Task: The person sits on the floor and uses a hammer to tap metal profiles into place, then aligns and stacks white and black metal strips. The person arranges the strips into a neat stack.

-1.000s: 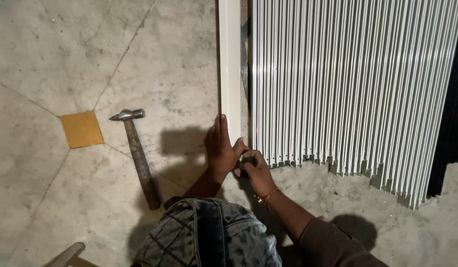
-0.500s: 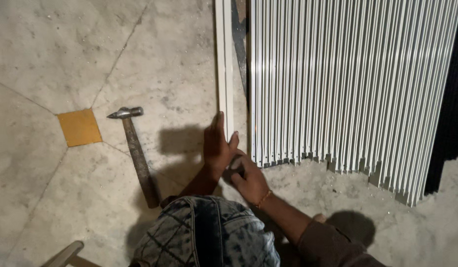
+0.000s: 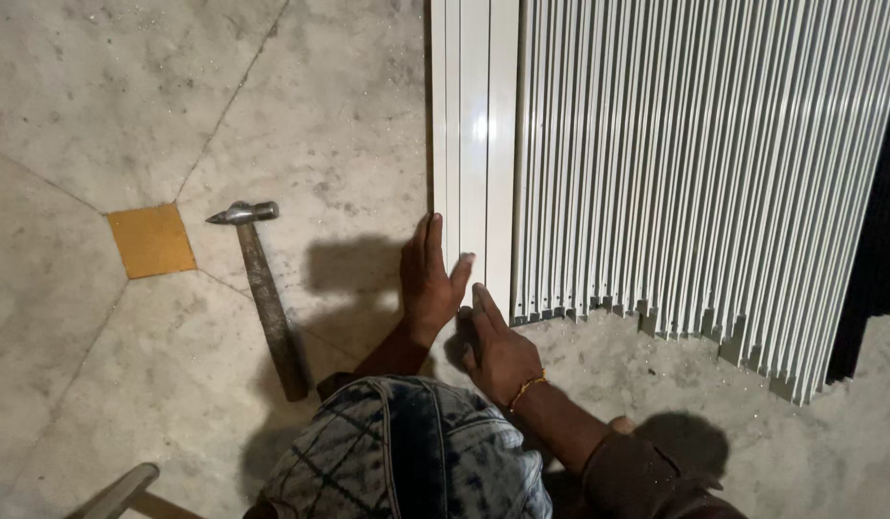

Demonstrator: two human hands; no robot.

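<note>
At the centre of the frame the left hand (image 3: 427, 281) lies open and flat, fingers stretched upward against the lower end of a white channel strip (image 3: 474, 144) that runs up to the top edge. Just below and right of it, the right hand (image 3: 501, 348) rests with fingers extended toward the strip's bottom end, a gold bracelet (image 3: 524, 389) on its wrist; whether it pinches anything small there is hard to tell. A stack of white ribbed profiles (image 3: 695, 163) fills the upper right, touching the strip. A hammer (image 3: 264, 293) lies on the stone floor (image 3: 99, 115) at left, beside a yellow tile inset (image 3: 150, 239).
</note>
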